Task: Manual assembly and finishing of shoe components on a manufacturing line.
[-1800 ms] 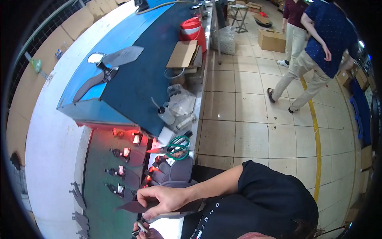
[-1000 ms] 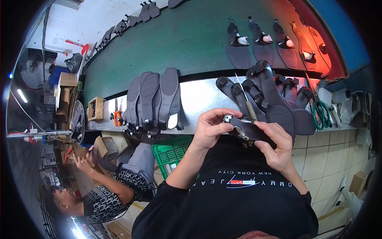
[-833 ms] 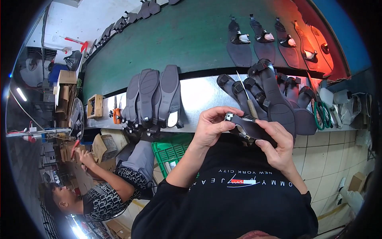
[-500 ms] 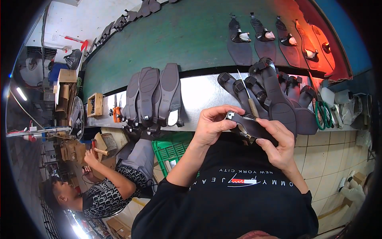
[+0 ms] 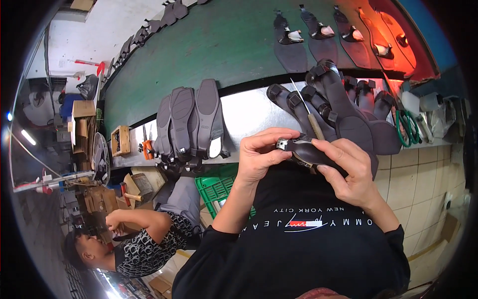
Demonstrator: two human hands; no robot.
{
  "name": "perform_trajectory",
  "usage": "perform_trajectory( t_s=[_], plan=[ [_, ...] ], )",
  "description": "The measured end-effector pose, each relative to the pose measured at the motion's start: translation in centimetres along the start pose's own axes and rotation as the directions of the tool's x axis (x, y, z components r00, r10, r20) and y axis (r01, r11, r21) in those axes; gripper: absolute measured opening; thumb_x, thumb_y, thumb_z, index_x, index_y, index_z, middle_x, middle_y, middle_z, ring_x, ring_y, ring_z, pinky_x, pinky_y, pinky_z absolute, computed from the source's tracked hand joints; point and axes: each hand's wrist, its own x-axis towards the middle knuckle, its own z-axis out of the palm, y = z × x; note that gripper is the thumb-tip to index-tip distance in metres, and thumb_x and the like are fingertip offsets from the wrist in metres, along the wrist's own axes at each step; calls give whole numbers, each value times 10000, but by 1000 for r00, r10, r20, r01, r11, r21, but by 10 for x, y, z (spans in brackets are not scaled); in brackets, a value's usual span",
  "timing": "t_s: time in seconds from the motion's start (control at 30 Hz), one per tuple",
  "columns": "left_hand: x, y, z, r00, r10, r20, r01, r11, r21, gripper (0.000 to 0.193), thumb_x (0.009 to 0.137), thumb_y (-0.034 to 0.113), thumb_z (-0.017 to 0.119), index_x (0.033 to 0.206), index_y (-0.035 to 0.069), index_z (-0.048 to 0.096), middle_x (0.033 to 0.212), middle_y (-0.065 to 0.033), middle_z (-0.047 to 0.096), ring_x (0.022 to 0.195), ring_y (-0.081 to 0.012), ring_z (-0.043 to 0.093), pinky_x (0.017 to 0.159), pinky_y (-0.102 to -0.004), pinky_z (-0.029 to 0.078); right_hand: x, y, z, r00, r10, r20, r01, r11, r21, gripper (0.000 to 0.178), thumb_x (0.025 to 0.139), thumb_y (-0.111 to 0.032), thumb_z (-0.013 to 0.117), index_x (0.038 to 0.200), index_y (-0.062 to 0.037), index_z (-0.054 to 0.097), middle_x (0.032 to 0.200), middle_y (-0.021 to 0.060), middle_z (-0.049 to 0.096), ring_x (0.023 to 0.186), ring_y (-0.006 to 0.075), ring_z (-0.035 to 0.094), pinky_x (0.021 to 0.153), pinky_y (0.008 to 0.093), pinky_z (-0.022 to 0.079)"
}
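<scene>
A small black sandal piece [image 5: 311, 153], with a pale metallic bit at its left end, is held in front of my chest. My left hand [image 5: 260, 157] pinches that left end between thumb and fingers. The other end is gripped by my right hand [image 5: 349, 172], thumb below and fingers on top. Just beyond the piece, a knife [image 5: 312, 119] with a wooden handle and thin blade leans among black sandals. A pile of dark grey sandal soles with straps [image 5: 351, 127] lies beyond my right hand. Several more dark soles [image 5: 183, 117] are stacked to the left.
A green belt [image 5: 234, 50] runs behind the metal ledge [image 5: 244, 112], carrying flat sandals [image 5: 291, 55]. Green-handled scissors [image 5: 407, 128] lie at right. A green crate [image 5: 216, 188] stands below left. Nearby sits a co-worker [image 5: 149, 236], close to a hammer [image 5: 130, 194]. A wooden box [image 5: 120, 140] is on the ledge.
The sandal piece has tilted slightly in my hands, and my grip stays on it. The co-worker's hand has come away from the hammer and moved lower. The view has shifted a little.
</scene>
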Motion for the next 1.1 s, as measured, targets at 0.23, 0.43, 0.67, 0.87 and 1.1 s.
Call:
perform_trajectory(
  t_s=[0.23,0.43,0.67,0.87,1.1],
  plan=[
    [-1,4,-1,988,110,111,-126,981,149,382,677,-123,644,1050,-44,676,1149,-242,613,1034,-266,618,860,-310,502,3,0,0,999,-44,23,45,998,-52,435,700,-72,704,1130,-54,637,779,86,579,684,264,571,635,351,458],
    [-1,0,-5,976,138,166,-171,964,205,449,657,-130,592,1088,-31,669,1222,-268,573,1072,-271,607,889,-306,485,2,-1,-1,997,-60,50,65,992,-109,431,714,-99,705,1137,-59,628,768,76,552,681,251,563,622,349,455],
    [-1,5,-3,964,105,243,-162,960,229,447,675,-153,558,1090,-29,669,1272,-275,538,1131,-256,579,900,-280,469,4,-5,-2,992,-85,90,102,970,-220,426,706,-96,710,1120,-40,625,771,61,524,680,234,550,611,344,439],
    [-4,2,12,983,108,146,-151,934,323,444,753,-144,518,1166,-21,628,1306,-230,528,1135,-227,571,814,-253,512,5,-1,2,994,-53,96,75,967,-242,421,714,-94,704,1118,-16,613,779,85,525,690,251,557,628,360,449],
    [-9,-1,22,969,-247,-26,248,964,99,469,864,-98,390,1298,21,522,1398,-168,443,1175,-236,537,743,-275,589,-1,22,8,995,93,36,-95,994,56,257,753,-47,659,1008,-22,641,751,112,594,666,285,589,604,366,466]
  ],
)
